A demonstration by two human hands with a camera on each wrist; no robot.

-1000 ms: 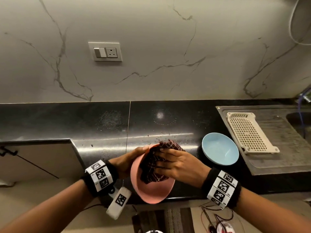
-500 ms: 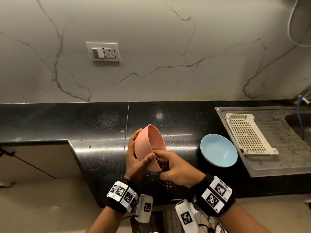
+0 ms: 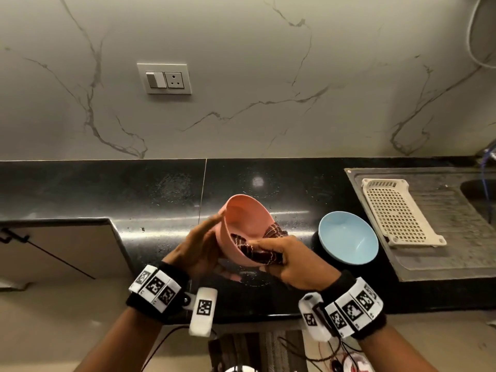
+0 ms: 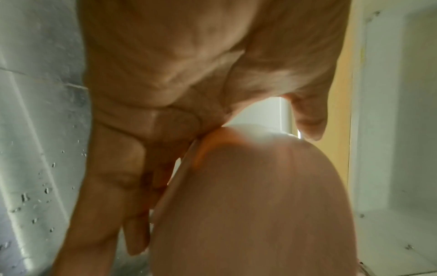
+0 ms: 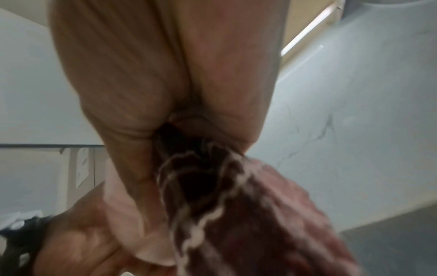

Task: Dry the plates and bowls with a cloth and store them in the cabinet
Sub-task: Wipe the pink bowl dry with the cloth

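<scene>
Pink bowl (image 3: 243, 226) held tilted above front edge of black counter (image 3: 134, 194). Left hand (image 3: 198, 248) cups bowl's outside, fingers extended. Right hand (image 3: 292, 261) grasps dark checked cloth (image 3: 257, 247) over bowl's near rim. Blue bowl (image 3: 349, 237) on counter, beside sink drainboard (image 3: 442, 237).

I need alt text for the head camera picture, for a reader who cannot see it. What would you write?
Two hands dry a pink bowl above a black counter: the left hand steadies its outside, and the right hand holds a dark red patterned cloth over its rim. A light blue bowl sits to the right, beside a cream perforated tray.
</scene>
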